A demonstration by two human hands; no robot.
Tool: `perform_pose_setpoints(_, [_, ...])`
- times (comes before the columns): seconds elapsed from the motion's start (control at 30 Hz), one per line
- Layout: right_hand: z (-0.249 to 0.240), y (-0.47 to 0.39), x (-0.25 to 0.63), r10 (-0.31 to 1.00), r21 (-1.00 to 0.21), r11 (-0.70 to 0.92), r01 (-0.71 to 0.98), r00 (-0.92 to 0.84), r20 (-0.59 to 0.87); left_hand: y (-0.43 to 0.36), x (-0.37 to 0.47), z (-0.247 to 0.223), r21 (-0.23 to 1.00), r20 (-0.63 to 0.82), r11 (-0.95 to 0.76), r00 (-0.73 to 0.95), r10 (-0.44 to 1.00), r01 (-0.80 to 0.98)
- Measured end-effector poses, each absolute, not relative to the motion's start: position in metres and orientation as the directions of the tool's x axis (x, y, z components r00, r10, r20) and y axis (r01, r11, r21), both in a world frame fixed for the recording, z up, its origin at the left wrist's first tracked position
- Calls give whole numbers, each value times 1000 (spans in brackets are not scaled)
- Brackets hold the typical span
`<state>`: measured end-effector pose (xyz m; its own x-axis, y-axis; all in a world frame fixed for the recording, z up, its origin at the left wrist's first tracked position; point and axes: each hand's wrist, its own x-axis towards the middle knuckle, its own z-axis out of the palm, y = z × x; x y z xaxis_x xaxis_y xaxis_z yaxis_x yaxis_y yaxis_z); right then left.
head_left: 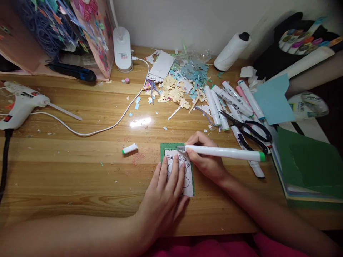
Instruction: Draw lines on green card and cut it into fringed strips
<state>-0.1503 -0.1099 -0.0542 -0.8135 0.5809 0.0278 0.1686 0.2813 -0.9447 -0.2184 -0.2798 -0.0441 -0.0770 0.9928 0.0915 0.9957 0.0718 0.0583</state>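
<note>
My right hand (207, 160) grips a white marker (225, 152) with a green end. Its tip touches or hovers just over the upper edge of a green card (162, 147); I cannot tell which. On that card lies a smaller white paper (189, 184) with black line drawings. Fingers outstretched, my left hand (166, 189) lies flat across the paper, hiding part of the drawings. A white marker cap (130, 148) with a green end rests on the table to the left.
A glue gun (21, 103) with its cord lies at the left. Paper scraps (174, 89) are heaped at the back beside a white lamp base (122, 50). Several markers (235, 100), black scissors (249, 130) and green sheets (308, 164) occupy the right.
</note>
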Motion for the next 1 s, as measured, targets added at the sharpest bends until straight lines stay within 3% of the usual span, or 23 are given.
perform_pose_setpoints(0.4, [-52,-107,-151,545,-894,390,222,-838,29,-279,-219,-43,45,89,67,-70,994,997])
perform_pose_setpoints(0.77, [-51,-104,-149,587,-938,302,170,-809,42,-278,-219,-44,36,82,51,-54,995,998])
perform_pose_setpoints(1.0, [-51,-100,-149,553,-923,335,186,-832,33,-279,-220,-43,28,89,53,-55,995,998])
